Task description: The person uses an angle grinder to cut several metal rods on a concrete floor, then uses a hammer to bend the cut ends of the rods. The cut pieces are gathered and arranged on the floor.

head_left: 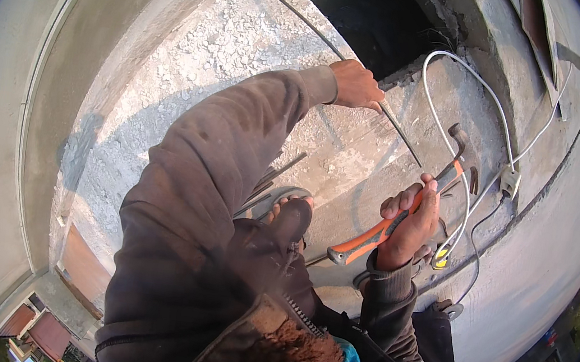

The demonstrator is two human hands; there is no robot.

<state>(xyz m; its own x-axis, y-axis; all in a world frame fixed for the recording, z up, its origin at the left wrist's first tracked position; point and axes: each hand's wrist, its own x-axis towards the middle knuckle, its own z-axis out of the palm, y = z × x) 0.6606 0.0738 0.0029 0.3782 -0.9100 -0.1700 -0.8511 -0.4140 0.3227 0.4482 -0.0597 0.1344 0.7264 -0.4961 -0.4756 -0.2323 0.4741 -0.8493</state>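
My left hand (356,84) is closed around a long thin steel rod (303,17) that lies slanted across the rough concrete slab (226,50). My right hand (411,225) grips the orange and black handle of a claw hammer (402,209); its steel head (458,136) points up and away, above the slab and to the right of the rod's lower end. My foot in a sandal (286,209) rests on the slab between the two arms.
A white cable (449,121) loops over the slab to a small white socket (509,182). Several short rods (272,179) lie beside the sandal. A dark opening (368,17) gapes behind the slab. The ledge drops to rooftops (40,331) far below.
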